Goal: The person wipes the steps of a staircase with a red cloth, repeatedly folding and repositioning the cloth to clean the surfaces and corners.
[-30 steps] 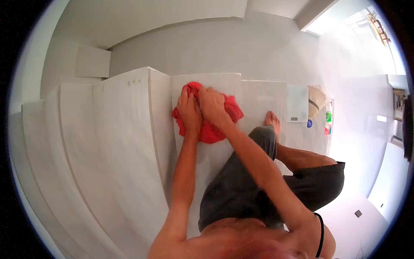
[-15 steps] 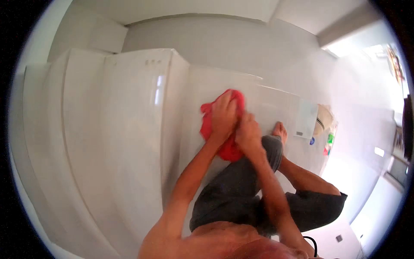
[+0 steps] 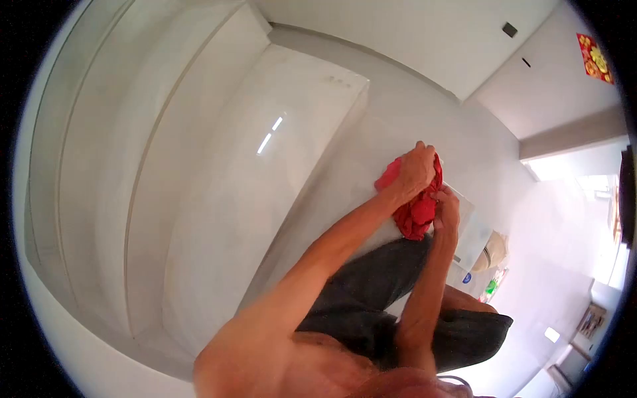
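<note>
A bunched red cloth hangs in crumpled folds in front of my knees, over the white step. My left hand is closed over its upper part, the fingers curled at the top edge. Lower down and to the right, my right hand grips the side of the cloth with its fingers bent in. Some of the red fabric is hidden beneath the left hand and wrist.
White glossy stair steps rise on the left. Beyond my right hand stand a pale box, a beige rounded object with dark stripes and a small green packet. A red-and-gold decoration is on the wall.
The view has turned, and the steps appear tilted. Both hands and the cloth have shifted right in view. The cloth, spread wider before, is now gathered into a tighter bunch.
</note>
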`<state>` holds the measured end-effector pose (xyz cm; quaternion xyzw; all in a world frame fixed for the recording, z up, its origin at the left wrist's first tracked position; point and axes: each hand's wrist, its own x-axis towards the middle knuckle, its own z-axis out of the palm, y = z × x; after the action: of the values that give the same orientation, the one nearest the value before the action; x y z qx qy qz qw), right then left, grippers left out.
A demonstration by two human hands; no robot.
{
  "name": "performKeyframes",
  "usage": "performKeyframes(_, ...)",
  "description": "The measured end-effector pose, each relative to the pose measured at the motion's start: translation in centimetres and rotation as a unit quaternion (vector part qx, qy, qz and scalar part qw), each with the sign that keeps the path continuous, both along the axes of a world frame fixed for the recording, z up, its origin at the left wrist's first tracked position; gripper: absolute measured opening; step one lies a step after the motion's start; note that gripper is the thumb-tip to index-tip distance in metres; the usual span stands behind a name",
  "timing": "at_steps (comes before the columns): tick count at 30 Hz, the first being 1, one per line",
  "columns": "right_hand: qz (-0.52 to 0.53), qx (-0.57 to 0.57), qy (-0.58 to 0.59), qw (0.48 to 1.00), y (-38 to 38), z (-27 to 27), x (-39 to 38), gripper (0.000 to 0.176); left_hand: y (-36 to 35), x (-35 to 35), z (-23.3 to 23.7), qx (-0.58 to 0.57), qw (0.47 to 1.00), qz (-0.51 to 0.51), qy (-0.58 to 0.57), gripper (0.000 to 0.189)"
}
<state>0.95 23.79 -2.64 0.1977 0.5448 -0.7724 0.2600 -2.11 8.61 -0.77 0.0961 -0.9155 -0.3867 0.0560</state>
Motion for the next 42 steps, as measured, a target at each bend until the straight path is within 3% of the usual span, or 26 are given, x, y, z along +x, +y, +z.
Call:
performKeyframes(3,-0.041,-0.113,0.005,0.993,-2.3,3.9,2.4,0.042,-2.3,2.2,6.0,-0.038,0.999,-0.004,0.028,0.007)
performKeyframes(5,0.006,-0.162,0.028,0.986,-5.2,10.1,4.6,0.047,-4.8,4.5,12.6,-0.076,0.997,0.003,0.027,0.007)
performKeyframes(8,0.076,-0.179,0.075,0.978,-10.6,17.8,6.4,0.051,-10.2,8.5,19.6,-0.079,0.993,0.08,0.048,0.014)
performKeyframes(11,0.177,-0.143,0.094,0.969,-17.8,21.9,9.7,0.05,-17.6,15.5,22.9,-0.118,0.977,0.159,0.076,0.017)
performKeyframes(12,0.238,-0.041,0.154,0.958,-20.4,21.8,11.0,0.044,-20.6,18.2,21.9,-0.127,0.966,0.195,0.111,0.017)
performKeyframes(13,0.304,0.095,0.25,0.914,-22.9,21.3,12.9,0.035,-22.4,21.6,22.4,-0.103,0.966,0.209,0.107,0.019)
performKeyframes(14,0.32,0.133,0.286,0.893,-25.7,20.4,15.5,0.031,-24.0,24.2,21.9,-0.157,0.949,0.266,0.057,0.019)
performKeyframes(15,0.289,0.157,0.409,0.851,-27.9,18.0,18.8,0.027,-25.9,27.1,20.5,-0.187,0.94,0.282,0.038,0.022)
performKeyframes(16,0.341,0.249,0.478,0.77,-29.6,16.5,22.2,0.025,-27.0,29.8,18.8,-0.163,0.938,0.305,0.009,0.025)
performKeyframes(18,0.396,0.32,0.586,0.631,-29.2,15.6,25.7,0.02,-27.3,35.5,14.7,-0.139,0.935,0.327,-0.008,0.033)
performKeyframes(20,0.401,0.283,0.682,0.542,-28.0,15.5,26.6,0.017,-25.5,38.7,14.2,-0.143,0.933,0.329,0.033,0.042)
performKeyframes(21,0.384,0.273,0.666,0.578,-27.8,15.0,27.0,0.017,-24.3,39.8,15.4,-0.147,0.929,0.336,0.06,0.047)
performKeyframes(24,0.351,0.241,0.621,0.658,-27.5,13.8,26.6,0.019,-22.4,43.8,14.9,-0.241,0.948,0.204,0.034,0.057)
performKeyframes(28,0.361,0.218,0.569,0.706,-26.7,12.4,24.5,0.022,-21.8,41.1,12.5,-0.285,0.938,0.191,-0.043,0.078)
performKeyframes(29,0.356,0.215,0.562,0.715,-26.7,12.2,23.9,0.023,-22.4,39.8,11.4,-0.297,0.935,0.192,-0.018,0.076)
performKeyframes(32,0.341,0.363,0.569,0.655,-26.4,15.4,20.1,0.021,-22.8,34.7,10.7,-0.333,0.922,0.194,0.032,0.067)
performKeyframes(35,0.299,0.359,0.62,0.63,-27.3,16.2,16.9,0.019,-23.7,29.4,10.0,-0.3,0.936,0.168,0.073,0.065)
performKeyframes(39,0.151,0.389,0.697,0.584,-27.9,12.6,10.1,0.018,-23.8,20.7,12.0,-0.307,0.94,0.103,0.109,0.06)
performKeyframes(42,0.282,0.552,0.544,0.566,-26.9,14.4,4.5,0.018,-23.0,13.9,12.0,-0.294,0.935,0.082,0.18,0.058)
